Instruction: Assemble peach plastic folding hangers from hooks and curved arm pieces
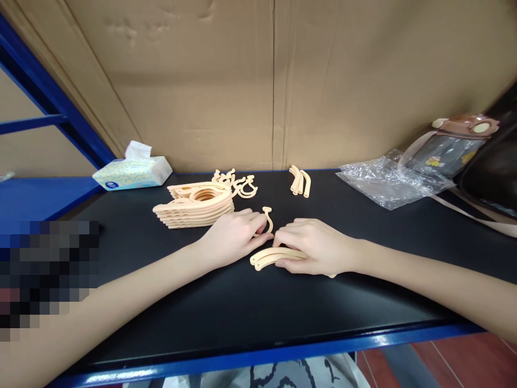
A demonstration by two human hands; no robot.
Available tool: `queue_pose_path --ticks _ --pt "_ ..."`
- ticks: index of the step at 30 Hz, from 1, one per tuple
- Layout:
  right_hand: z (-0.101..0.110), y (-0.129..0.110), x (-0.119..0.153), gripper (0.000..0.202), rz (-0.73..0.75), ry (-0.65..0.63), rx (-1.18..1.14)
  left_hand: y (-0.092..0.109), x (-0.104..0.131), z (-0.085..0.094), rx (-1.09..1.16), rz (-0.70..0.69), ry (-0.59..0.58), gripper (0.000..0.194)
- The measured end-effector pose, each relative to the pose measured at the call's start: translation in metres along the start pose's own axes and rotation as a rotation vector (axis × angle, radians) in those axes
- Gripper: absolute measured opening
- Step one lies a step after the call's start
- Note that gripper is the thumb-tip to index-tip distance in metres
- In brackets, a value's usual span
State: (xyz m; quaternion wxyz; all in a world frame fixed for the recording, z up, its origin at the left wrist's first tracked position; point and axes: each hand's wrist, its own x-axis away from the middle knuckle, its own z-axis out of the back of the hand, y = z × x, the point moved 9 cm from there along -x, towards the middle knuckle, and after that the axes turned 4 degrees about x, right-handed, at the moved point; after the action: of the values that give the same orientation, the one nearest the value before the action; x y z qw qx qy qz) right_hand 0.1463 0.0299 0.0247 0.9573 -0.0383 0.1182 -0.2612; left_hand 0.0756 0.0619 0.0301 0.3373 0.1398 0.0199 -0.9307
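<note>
My left hand (242, 237) is closed on a small cream plastic hook (270, 218), whose flat-ended tip rises above the fingers. Just right of it, my right hand (315, 247) wraps over two curved cream plastic arms (278, 256) lying side by side on the black table; their holed ends stick out to the left. Behind my left hand sits a stack of cream hanger-like pieces (194, 207). More loose hooks (246, 188) lie beyond the stack. Several curved arms (299, 180) rest farther back.
A tissue pack (133, 172) stands at the back left near a blue metal frame (52, 97). At the right are a crinkled clear plastic bag (388, 180), a bottle with a strap (448, 145) and a dark object. The black table (226, 318) has a blue front edge.
</note>
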Motion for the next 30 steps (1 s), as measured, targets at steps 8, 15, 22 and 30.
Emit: queue_pose_path --ticks 8,15,22,30 --pt "0.001 -0.002 -0.001 0.026 0.002 -0.009 0.005 0.002 0.0 0.0 -0.041 -0.023 0.003 0.019" --pt "0.007 -0.003 0.001 0.035 0.012 0.043 0.039 0.003 0.0 0.0 -0.065 -0.034 -0.002 0.018" --pt "0.051 0.012 0.006 0.02 -0.126 0.351 0.048 0.007 0.002 0.006 -0.088 -0.061 0.055 0.023" --pt "0.044 0.069 -0.05 0.024 -0.254 0.228 0.198 0.007 0.003 0.005 -0.092 -0.088 0.063 0.024"
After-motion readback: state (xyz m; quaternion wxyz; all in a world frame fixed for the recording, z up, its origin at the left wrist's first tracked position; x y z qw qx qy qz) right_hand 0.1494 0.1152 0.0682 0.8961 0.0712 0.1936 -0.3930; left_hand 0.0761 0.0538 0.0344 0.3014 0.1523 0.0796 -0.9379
